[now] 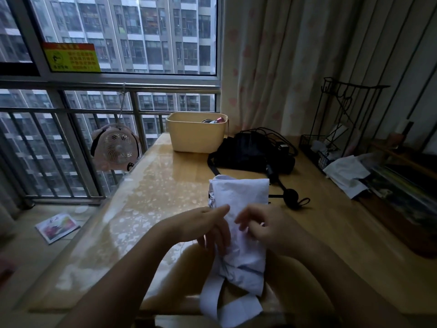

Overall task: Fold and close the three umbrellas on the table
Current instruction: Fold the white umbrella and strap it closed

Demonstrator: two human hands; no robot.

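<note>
Gathering the pale umbrella [241, 192] at the counter's [165, 185] 6 o'clock edge: left hand [208, 228] grips, right hand [267, 229] pinches its canopy (strap [210, 297] hanging loose); slackening either likely lets pleats spring open.

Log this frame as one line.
left hand: holds white umbrella | right hand: pinches its canopy folds | closure strap: hangs loose | black umbrella: lies behind on table

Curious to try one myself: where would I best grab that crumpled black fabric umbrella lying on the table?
Probably by the black umbrella's round handle, coming from the near side: it juts toward the camera, clear of the loose fabric, and looks firm.
</note>
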